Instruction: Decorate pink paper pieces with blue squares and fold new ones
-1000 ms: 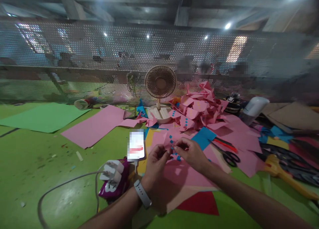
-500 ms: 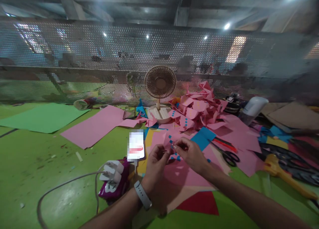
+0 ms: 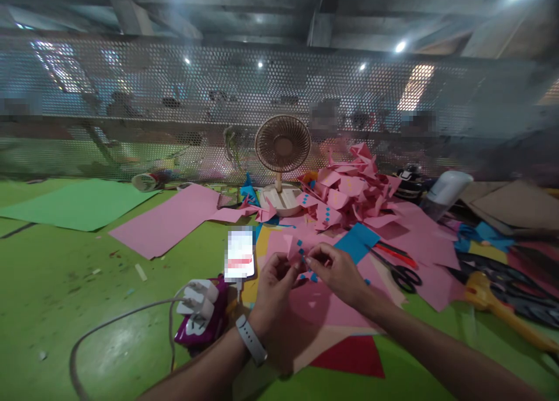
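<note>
The left hand (image 3: 273,284) and right hand (image 3: 338,270) both pinch a small pink paper piece dotted with blue squares (image 3: 293,247) in front of the beige desk fan (image 3: 282,145); an uneven pull would likely tear it or shed squares onto the green bench (image 3: 65,284).

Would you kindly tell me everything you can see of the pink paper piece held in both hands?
The pink paper piece is small and thin, dotted with little blue squares. It is held up above the pink sheets, pinched at its lower edge by the left hand and right hand. Its outline is blurred.
</note>
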